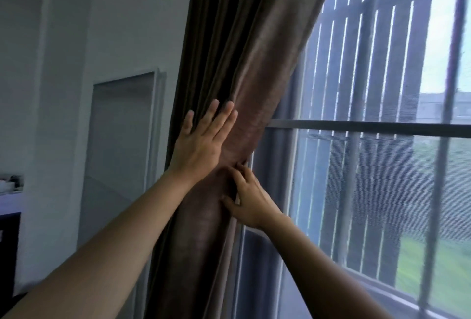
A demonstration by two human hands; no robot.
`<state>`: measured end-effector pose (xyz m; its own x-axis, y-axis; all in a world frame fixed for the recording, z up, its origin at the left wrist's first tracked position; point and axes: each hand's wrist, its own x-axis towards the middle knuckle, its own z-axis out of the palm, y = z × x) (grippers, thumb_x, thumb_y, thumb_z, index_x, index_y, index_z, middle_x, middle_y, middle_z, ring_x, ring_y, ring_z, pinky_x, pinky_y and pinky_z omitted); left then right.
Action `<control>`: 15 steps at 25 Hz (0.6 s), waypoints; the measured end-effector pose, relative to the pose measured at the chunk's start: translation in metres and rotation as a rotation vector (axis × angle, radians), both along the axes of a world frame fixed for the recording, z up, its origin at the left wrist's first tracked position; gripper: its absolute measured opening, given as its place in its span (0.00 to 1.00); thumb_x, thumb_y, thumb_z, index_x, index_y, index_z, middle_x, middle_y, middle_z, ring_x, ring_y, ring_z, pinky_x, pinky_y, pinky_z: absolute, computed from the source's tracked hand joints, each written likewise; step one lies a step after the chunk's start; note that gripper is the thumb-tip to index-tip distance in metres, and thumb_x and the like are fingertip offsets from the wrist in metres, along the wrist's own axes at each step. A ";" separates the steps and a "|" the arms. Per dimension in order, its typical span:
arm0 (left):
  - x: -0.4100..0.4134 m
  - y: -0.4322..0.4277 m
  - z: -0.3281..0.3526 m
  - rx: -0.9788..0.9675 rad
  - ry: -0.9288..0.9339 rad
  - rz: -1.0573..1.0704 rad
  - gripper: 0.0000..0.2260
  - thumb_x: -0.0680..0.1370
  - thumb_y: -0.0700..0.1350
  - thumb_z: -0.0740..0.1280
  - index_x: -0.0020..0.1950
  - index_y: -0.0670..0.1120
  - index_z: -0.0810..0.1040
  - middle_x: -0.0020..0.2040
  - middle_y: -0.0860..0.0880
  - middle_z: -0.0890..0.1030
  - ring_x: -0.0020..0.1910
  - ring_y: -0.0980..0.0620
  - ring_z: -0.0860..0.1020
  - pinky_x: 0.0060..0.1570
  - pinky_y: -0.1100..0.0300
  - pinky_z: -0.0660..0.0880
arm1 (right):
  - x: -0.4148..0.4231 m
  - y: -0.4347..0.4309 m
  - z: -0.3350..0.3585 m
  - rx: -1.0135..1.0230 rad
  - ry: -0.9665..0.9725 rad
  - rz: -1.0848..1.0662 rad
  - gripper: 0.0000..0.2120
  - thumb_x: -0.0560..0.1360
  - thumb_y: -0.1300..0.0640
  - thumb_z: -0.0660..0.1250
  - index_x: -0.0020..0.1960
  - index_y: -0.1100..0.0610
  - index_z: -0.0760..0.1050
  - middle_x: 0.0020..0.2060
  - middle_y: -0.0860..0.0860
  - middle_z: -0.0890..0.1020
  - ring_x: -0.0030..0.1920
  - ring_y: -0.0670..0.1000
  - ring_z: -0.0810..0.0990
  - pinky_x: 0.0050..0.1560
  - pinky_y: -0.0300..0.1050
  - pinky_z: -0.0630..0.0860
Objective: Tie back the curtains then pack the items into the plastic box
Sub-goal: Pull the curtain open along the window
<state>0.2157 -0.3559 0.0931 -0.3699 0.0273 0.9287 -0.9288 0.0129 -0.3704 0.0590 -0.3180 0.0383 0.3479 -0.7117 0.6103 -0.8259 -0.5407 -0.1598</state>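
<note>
Left grip [202, 140] lies flat with fingers straight, pressing the curtain [254, 69] just above its gathered waist. Right grip [251, 197] curls at the fabric's edge there, fingers and thumb pinching it beside the window [382, 130]. Bunched at the window's left edge, the curtain looks thick, soft and fairly heavy, likely to slump and spread if let go, so the hold belongs round the whole waist. No tie shows.

The single head-worn wide-angle camera faces forward, tilted, close on the gathered brown fabric curtain [244, 76], with the barred glass window [382, 165] rightward.
</note>
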 end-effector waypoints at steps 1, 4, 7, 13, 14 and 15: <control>-0.012 0.008 -0.002 -0.013 -0.013 0.049 0.31 0.76 0.37 0.55 0.77 0.46 0.47 0.76 0.51 0.34 0.76 0.51 0.36 0.70 0.46 0.32 | -0.013 0.013 -0.001 -0.015 -0.011 -0.004 0.34 0.75 0.51 0.64 0.76 0.56 0.52 0.75 0.56 0.56 0.74 0.57 0.57 0.72 0.48 0.60; -0.052 0.038 -0.004 -0.057 -0.045 0.155 0.26 0.78 0.36 0.50 0.76 0.41 0.51 0.78 0.46 0.42 0.75 0.46 0.36 0.70 0.44 0.32 | -0.058 0.061 -0.006 -0.044 -0.017 -0.025 0.33 0.75 0.53 0.64 0.75 0.57 0.55 0.73 0.55 0.62 0.73 0.56 0.61 0.72 0.47 0.60; -0.103 0.082 -0.001 -0.018 -0.076 0.007 0.24 0.76 0.35 0.52 0.74 0.41 0.60 0.75 0.45 0.62 0.75 0.47 0.50 0.73 0.47 0.42 | -0.110 0.113 -0.010 -0.100 -0.028 -0.078 0.31 0.74 0.53 0.65 0.74 0.55 0.58 0.71 0.52 0.66 0.71 0.54 0.63 0.71 0.48 0.64; -0.218 0.186 0.009 0.151 -0.037 -0.462 0.25 0.74 0.33 0.56 0.72 0.40 0.66 0.73 0.43 0.66 0.73 0.43 0.63 0.68 0.46 0.62 | -0.209 0.228 -0.010 -0.373 -0.246 -0.369 0.27 0.73 0.54 0.66 0.70 0.55 0.64 0.68 0.52 0.69 0.68 0.54 0.66 0.67 0.50 0.67; -0.240 0.200 0.007 0.214 -0.013 -0.564 0.25 0.74 0.34 0.57 0.72 0.40 0.65 0.73 0.42 0.65 0.73 0.43 0.62 0.69 0.46 0.61 | -0.226 0.249 -0.013 -0.388 -0.267 -0.419 0.27 0.73 0.53 0.66 0.70 0.55 0.64 0.68 0.52 0.69 0.68 0.53 0.66 0.67 0.49 0.67; -0.261 0.213 0.005 0.274 0.019 -0.638 0.25 0.75 0.36 0.56 0.73 0.40 0.63 0.74 0.42 0.64 0.74 0.43 0.61 0.69 0.45 0.61 | -0.241 0.267 -0.016 -0.406 -0.276 -0.459 0.27 0.73 0.53 0.66 0.69 0.55 0.64 0.67 0.52 0.69 0.67 0.53 0.67 0.67 0.49 0.67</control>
